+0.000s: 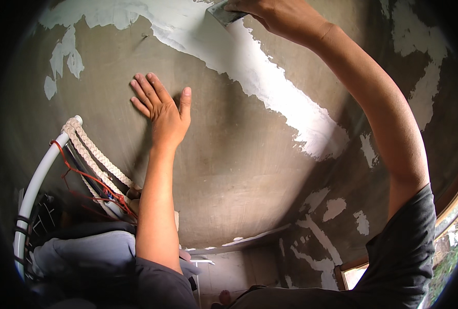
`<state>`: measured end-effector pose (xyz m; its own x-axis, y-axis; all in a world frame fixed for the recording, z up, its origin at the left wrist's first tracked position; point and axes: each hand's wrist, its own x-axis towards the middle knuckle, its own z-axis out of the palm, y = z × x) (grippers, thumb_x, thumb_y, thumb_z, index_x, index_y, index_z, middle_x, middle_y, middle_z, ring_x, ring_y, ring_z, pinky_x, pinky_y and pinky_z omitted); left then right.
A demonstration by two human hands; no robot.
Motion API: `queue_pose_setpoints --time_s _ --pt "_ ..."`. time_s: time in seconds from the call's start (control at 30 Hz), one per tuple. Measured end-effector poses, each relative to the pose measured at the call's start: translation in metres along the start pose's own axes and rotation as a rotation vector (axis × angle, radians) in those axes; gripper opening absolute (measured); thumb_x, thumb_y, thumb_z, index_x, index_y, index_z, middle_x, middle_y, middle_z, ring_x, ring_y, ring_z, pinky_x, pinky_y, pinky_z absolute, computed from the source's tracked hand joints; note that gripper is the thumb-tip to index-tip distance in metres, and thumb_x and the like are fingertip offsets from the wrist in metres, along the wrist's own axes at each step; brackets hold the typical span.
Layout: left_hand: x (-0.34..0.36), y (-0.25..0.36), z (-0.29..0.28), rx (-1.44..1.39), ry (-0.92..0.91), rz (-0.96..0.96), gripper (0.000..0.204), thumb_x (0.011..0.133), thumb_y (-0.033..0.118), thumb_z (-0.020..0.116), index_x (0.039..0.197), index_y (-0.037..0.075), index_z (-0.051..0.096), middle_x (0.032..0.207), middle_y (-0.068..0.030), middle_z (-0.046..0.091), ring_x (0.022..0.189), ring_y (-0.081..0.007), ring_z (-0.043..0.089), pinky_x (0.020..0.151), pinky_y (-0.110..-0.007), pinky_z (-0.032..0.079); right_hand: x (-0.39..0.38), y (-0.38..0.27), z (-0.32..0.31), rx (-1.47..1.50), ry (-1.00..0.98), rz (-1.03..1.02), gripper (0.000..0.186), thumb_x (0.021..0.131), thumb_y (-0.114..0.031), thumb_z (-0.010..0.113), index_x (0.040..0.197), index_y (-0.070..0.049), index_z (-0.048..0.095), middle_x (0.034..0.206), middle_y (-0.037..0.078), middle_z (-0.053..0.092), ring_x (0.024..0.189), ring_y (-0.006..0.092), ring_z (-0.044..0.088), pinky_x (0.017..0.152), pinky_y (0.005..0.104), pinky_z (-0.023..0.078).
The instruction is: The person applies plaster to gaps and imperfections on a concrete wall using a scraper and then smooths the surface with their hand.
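My left hand (162,110) rests on the grey-brown wall (229,170), fingers spread and thumb out, holding nothing. At the top of the view my right hand (283,15) is closed round a putty knife (223,14). Only its flat metal blade shows well; the handle is mostly hidden by the fingers. The blade lies against a broad band of white putty (280,95). This band slants across the wall from upper left down to the right and has ragged edges. Smaller white patches (66,54) mark the wall beyond my left hand.
At lower left stands a curved white pole (36,188), hung with braided cream rope (97,157) and red cord (79,170). Beside it lies a grey-blue cushion-like bundle (84,252). More putty patches (316,242) dot the right-hand wall. A window (453,242) is at lower right.
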<state>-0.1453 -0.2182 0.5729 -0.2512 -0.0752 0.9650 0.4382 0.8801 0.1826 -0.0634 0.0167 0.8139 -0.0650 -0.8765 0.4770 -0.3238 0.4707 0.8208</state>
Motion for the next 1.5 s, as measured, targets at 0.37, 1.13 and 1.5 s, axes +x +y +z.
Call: queue_pose_setpoints --time_s 0.37,1.13,1.5 --pt "0.001 0.000 -0.002 -0.007 -0.001 0.000 0.093 0.101 0.060 0.032 0.152 -0.013 0.003 0.160 -0.0340 -0.005 0.150 -0.0457 -0.012 0.115 -0.062 -0.008 -0.059 -0.018 0.005 -0.096 -0.070 0.023 0.035 0.087 -0.001 0.062 0.120 -0.009 0.068 0.118 0.009 0.070 0.108 0.0276 0.067 0.094 0.0362 0.057" --pt "-0.001 0.001 0.000 -0.011 0.026 0.002 0.093 0.101 0.059 0.034 0.153 -0.011 0.003 0.160 -0.0330 -0.006 0.150 -0.0446 -0.012 0.116 -0.062 -0.007 -0.033 -0.059 0.026 -0.125 0.048 0.218 0.033 0.089 -0.002 0.058 0.121 -0.007 0.066 0.101 0.012 0.071 0.097 0.0265 0.065 0.084 0.0380 0.056" --pt "0.001 0.003 0.001 -0.010 0.040 -0.004 0.095 0.100 0.061 0.035 0.153 -0.011 0.004 0.160 -0.0328 -0.004 0.150 -0.0454 -0.011 0.116 -0.063 -0.006 -0.025 -0.029 0.006 -0.037 0.114 0.305 0.033 0.085 -0.002 0.055 0.116 -0.002 0.066 0.105 0.013 0.071 0.100 0.0279 0.065 0.091 0.0378 0.052"
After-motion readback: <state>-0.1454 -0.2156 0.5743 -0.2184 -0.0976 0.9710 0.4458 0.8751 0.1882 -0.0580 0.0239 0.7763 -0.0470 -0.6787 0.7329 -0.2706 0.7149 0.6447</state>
